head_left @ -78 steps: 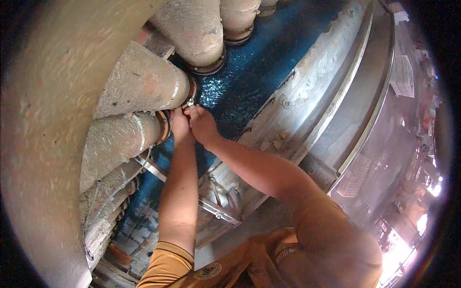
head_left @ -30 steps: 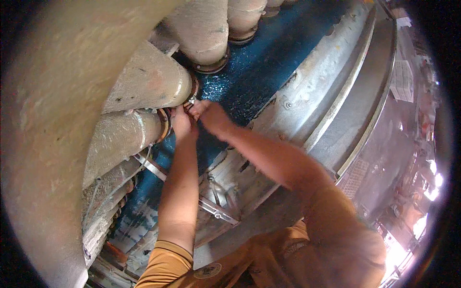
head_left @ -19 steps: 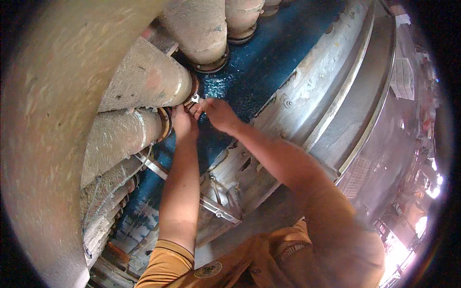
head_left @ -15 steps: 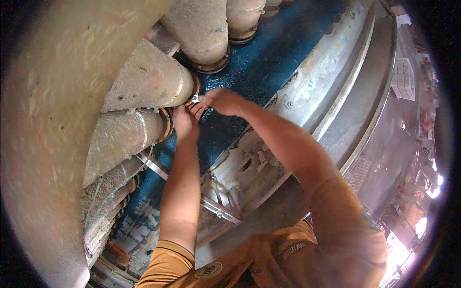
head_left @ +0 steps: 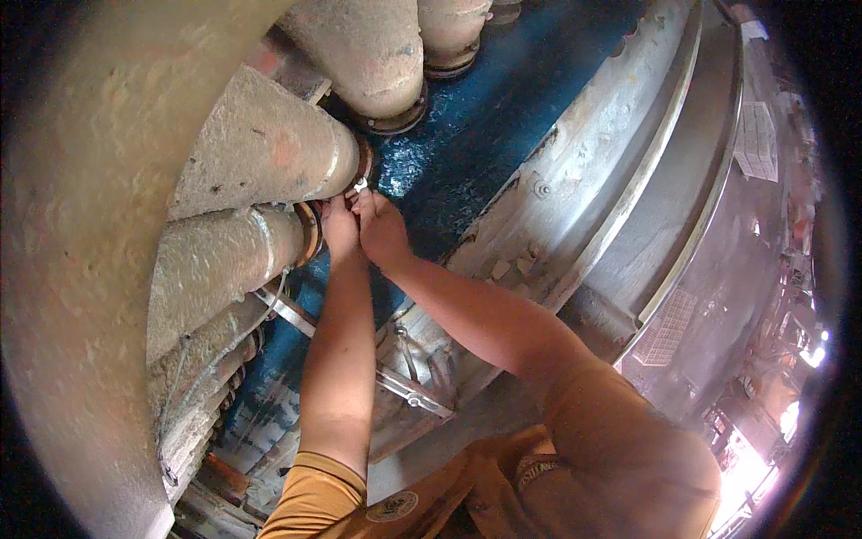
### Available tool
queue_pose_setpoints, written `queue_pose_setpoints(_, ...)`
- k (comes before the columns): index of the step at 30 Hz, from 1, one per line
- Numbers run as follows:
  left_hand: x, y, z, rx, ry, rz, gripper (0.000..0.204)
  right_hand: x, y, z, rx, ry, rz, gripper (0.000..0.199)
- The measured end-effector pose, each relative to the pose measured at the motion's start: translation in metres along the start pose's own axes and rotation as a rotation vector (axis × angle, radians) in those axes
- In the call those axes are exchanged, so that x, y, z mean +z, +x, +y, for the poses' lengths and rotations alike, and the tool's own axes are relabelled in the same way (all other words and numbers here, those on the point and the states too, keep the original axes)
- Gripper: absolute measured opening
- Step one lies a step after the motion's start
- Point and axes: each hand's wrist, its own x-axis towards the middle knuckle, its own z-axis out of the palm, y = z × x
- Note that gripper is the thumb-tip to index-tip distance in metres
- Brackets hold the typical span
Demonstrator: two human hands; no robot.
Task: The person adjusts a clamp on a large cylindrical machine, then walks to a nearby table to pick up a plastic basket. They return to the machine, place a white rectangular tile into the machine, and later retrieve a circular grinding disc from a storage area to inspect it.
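Observation:
A small silver open-end wrench (head_left: 361,185) shows its forked end at the flanged lower rim (head_left: 365,162) of a grey, dust-crusted pipe (head_left: 278,144). My right hand (head_left: 384,232) is closed just below that end, its fingertips on the wrench; most of the tool is hidden. Close against it, my left hand (head_left: 340,226) reaches into the gap between this rim and the rusty rim (head_left: 310,232) of the neighbouring pipe (head_left: 233,251). Its fingers are bent round something that I cannot make out.
A thick, rough pale column (head_left: 81,269) fills the left side. More pipes (head_left: 364,54) line up above a wet blue surface (head_left: 476,144). Below my wrists lies a metal bracket bar (head_left: 409,395). Curved metal ledges (head_left: 628,198) run along the right, with white crates (head_left: 756,142) beyond.
My right hand has swung down and left, from beside the wrench's forked end to just below it, next to my left hand. The left hand stays almost in place.

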Motion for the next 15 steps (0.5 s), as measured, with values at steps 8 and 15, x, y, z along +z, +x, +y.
queue_pose_setpoints(8,0.014,-0.011,0.007,-0.115,-0.452,-0.052,0.028,-0.076,0.050,-0.017,-0.182,-0.224,-0.677,0.042)
queue_pose_setpoints(15,0.013,-0.009,0.007,-0.181,-0.418,0.024,0.025,-0.087,0.101,-0.060,-0.219,-0.627,-0.948,0.050)
